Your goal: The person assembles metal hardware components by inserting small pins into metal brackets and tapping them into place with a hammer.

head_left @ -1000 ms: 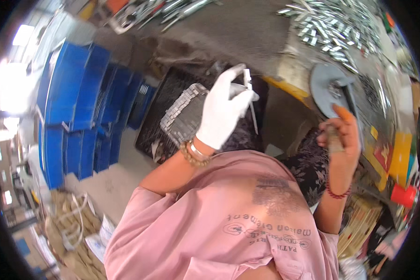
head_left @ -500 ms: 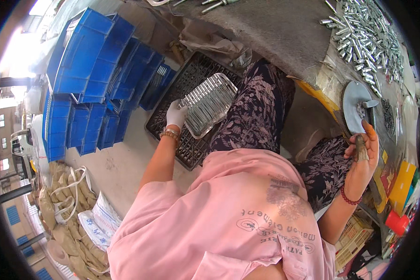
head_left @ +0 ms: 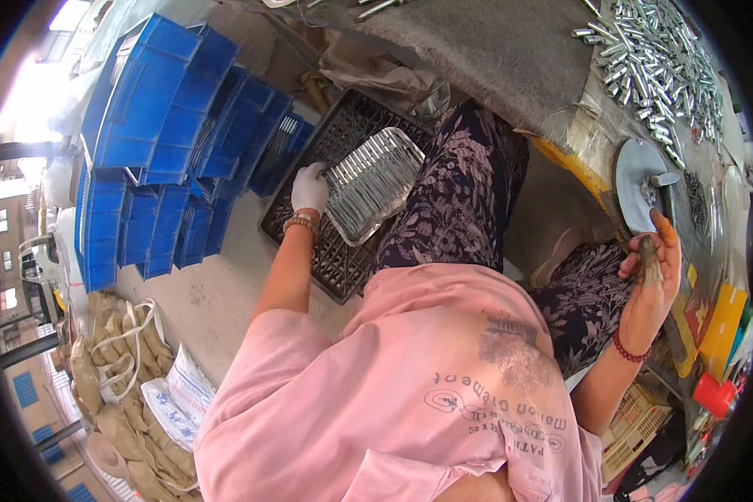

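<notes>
My left hand (head_left: 309,191), in a white glove, is at the left edge of a shiny metal tray (head_left: 361,241). Slender silver rods (head_left: 372,184) lie side by side in this tray. The gloved fingers are curled at the rod ends; what they grip is hidden. My right hand (head_left: 654,272) is held palm up beside a round grey metal disc (head_left: 632,188) with a small post. Its thumb has a dirty covering and its index finger is orange. These fingers stand apart, with nothing visible between them.
The tray rests on a black plastic crate (head_left: 337,280) beside my leg. Stacked blue bins (head_left: 155,109) stand at the left. Small metal pins (head_left: 653,75) are heaped on the workbench (head_left: 510,58) at the far right. Tan sacks (head_left: 130,402) lie at the lower left.
My left hand has shifted slightly away from me and to the left along the tray's edge. My right hand stays almost in place by the disc.
</notes>
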{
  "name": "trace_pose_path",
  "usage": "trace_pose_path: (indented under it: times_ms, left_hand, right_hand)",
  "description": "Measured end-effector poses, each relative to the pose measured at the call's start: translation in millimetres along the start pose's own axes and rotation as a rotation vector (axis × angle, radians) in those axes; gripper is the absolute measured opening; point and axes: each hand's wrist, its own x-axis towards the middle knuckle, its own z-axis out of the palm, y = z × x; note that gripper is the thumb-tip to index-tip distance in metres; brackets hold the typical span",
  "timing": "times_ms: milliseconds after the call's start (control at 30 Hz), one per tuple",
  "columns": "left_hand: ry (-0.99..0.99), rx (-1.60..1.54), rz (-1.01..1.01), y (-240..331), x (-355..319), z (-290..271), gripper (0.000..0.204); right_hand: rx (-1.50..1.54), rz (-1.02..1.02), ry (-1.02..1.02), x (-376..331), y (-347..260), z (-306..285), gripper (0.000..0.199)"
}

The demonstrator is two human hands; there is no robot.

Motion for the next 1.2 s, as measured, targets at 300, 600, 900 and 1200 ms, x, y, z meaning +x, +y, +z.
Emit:
trace_pose_path:
  times_ms: [300,600,900,1200]
  left_hand:
    - [-0.128,0.017,0.003,-6.6,16.5,7.2,0.035]
    - [0.150,-0.221,-0.076,14.7,23.5,-28.0,0.033]
    - [0.197,-0.461,0.841,343.2,2.6,-169.3,0.026]
    - [-0.193,-0.363,1.034,516.2,24.0,-71.8,0.049]
  right_hand:
    - [0.004,0.003,0.002,5.8,1.6,0.8,0.039]
    - [0.092,0.124,-0.045,0.0,-25.0,15.1,0.035]
    - [0.175,0.164,-0.081,-5.0,-25.6,10.9,0.038]
    - [0.185,0.110,-0.065,-21.9,-43.5,-11.3,0.039]
